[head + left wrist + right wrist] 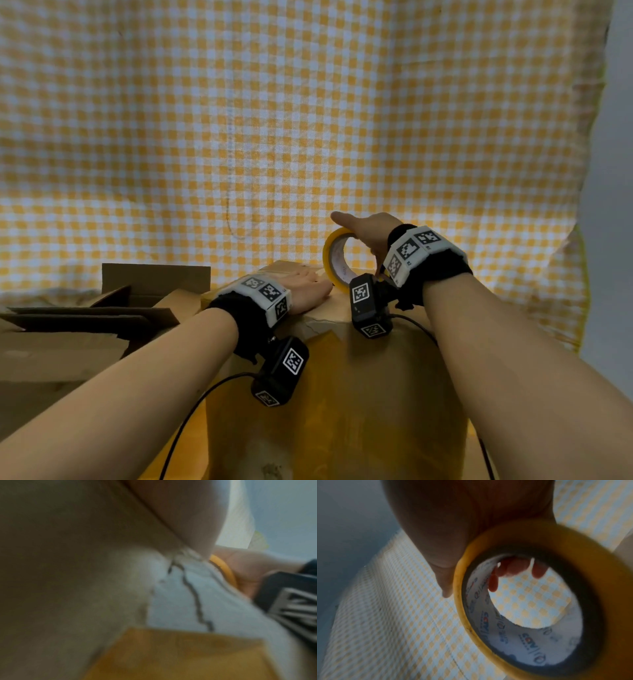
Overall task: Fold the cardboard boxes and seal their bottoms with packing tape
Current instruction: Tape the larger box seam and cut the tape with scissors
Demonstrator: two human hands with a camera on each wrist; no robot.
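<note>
A brown cardboard box [342, 394] stands upright in front of me, its folded flaps on top. My left hand [305, 287] lies flat on those flaps and presses them down. My right hand [366, 233] grips a yellow roll of packing tape [334, 263] from above, holding it on edge at the box's far top edge. In the right wrist view the tape roll [530, 601] fills the frame, with my fingertips [510, 569] curled over its far rim. The left wrist view is blurred; it shows the box flaps [180, 601] and the tape roll [226, 569].
Several open and flattened cardboard boxes [85, 318] lie at the left. A yellow-and-white checked cloth [308, 120] covers the surface beyond the box. A grey wall [609, 171] borders the right side. Black cables [191, 411] hang from my wrist cameras.
</note>
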